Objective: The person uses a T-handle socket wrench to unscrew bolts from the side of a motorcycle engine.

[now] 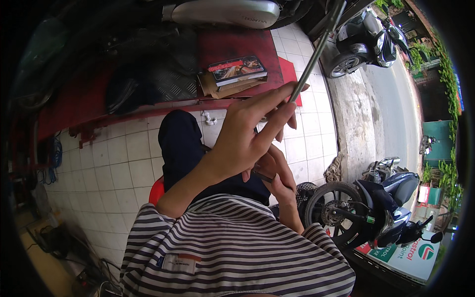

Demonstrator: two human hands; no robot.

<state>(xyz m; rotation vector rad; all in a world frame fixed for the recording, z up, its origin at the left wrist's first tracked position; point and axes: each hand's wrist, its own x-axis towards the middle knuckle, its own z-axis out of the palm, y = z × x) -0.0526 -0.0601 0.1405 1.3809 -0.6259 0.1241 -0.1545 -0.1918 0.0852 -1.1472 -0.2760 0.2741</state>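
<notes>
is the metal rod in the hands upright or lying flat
Tilted: the metal rod slants up and away from the left hand, whose fingers pinch its lower part; the right hand sits below.

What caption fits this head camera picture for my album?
Left hand and right hand hold a long metal rod above a tiled floor, motorbike nearby.

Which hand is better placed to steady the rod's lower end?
Right, probably. The right hand sits low by the rod's near end, while the left hand already pinches its shaft higher up between the fingers.

White tiled floor point(123, 168) with a red platform point(232, 47), flat box point(237, 69) on torn cardboard point(222, 88).
</notes>
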